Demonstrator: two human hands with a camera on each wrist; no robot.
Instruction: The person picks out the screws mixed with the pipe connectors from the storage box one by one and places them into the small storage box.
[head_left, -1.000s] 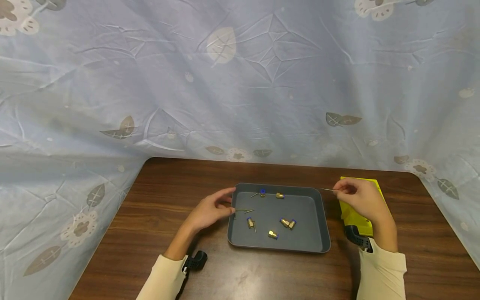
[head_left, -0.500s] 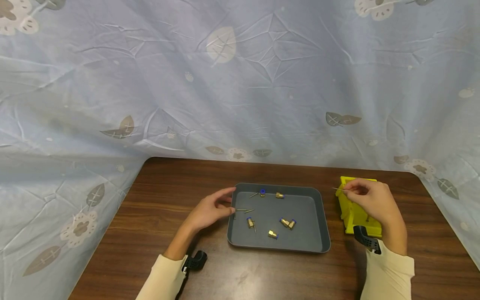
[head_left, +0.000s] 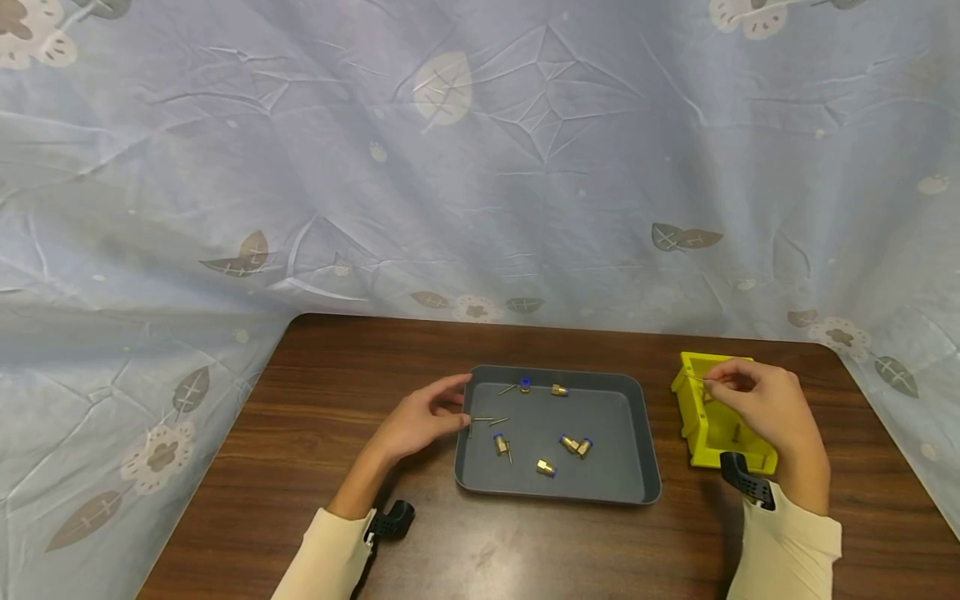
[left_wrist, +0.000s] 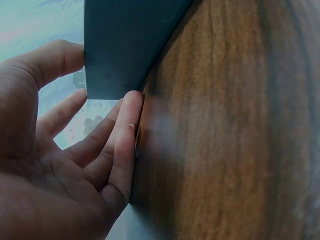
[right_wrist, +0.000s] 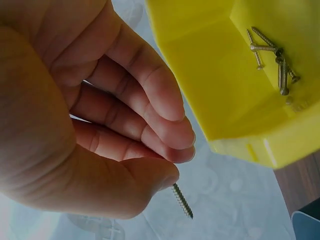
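You can read no text, label, brand, number or sign in any of your three views.
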